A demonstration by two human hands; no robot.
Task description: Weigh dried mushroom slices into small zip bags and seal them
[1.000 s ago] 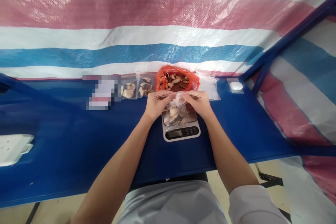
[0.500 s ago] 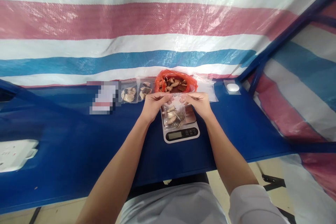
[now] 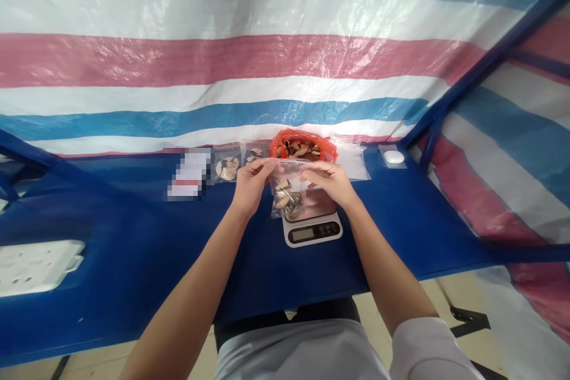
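Clear bag (image 3: 287, 197) between both hands (image 3: 252, 184) (image 3: 333, 181)

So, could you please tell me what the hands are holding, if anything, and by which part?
A clear bag of pale pieces, by its top edge: left hand at one upper corner, right hand near the other.

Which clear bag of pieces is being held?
The clear bag pinched at its top by left hand and right hand, overlapping the scale in view; two other filled clear bags lie on the table, left of the orange bag.
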